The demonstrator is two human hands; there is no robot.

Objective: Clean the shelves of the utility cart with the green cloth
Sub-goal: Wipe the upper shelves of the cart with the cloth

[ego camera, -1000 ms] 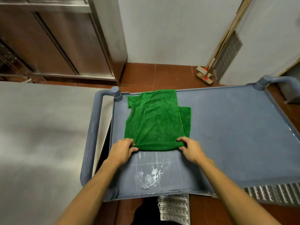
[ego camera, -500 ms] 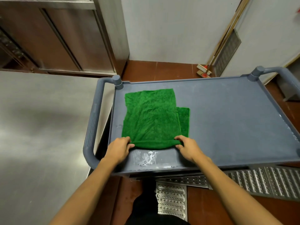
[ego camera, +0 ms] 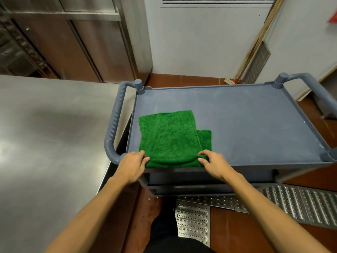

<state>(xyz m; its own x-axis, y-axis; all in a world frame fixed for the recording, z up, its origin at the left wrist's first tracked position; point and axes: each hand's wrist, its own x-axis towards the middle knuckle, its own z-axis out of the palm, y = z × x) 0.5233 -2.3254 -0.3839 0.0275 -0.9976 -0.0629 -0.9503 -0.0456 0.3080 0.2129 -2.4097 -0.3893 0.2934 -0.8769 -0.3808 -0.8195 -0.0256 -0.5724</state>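
- The green cloth (ego camera: 171,139) lies folded flat on the cart's (ego camera: 114,125) top shelf (ego camera: 246,121), at the near left corner.
- The left hand (ego camera: 134,166) pinches the cloth's near left edge.
- The right hand (ego camera: 214,164) pinches its near right edge.
- Each grip is closed on fabric.

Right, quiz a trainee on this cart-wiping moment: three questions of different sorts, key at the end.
1. True or false: the left hand and the right hand both pinch the near edge of the green cloth.
2. Where on the top shelf of the utility cart does the cloth lie? A) the near-left part B) the far-right corner C) draped over a handle
3. Fill in: the surface to the left of the cart is a ____ counter.
Key: 1 true; 2 A; 3 steel.
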